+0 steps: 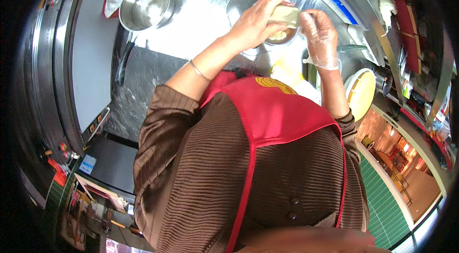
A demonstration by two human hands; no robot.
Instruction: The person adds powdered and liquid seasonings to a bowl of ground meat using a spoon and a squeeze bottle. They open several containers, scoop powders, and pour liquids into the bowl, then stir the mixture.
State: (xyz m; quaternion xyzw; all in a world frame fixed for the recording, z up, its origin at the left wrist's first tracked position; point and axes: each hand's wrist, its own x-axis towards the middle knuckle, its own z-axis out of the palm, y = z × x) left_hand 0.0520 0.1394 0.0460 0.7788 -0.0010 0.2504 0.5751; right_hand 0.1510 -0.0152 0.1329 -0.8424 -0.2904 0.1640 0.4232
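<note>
My left hand (255,20) is bare and grips a small pale, translucent container (286,15), which lies tilted on its side. A clear plastic glove covers my right hand (320,34). Its fingers are bent together right beside the container's right end; whether they touch it or pinch something small is unclear. Directly under the container is a round brown bowl (287,40) with pale yellow bits of food (279,35) in it, partly hidden by my left hand. The bowl stands on a dark-edged flat square tray or plate (236,11).
A steel pot (125,9) with a dark handle (125,59) stands at left on the steel worktop (200,20). Right of my hands are a grey-white appliance with a blue strip (335,2) and a round yellow-topped tub (363,91). Dark marbled surface (143,77) lies nearer my left elbow.
</note>
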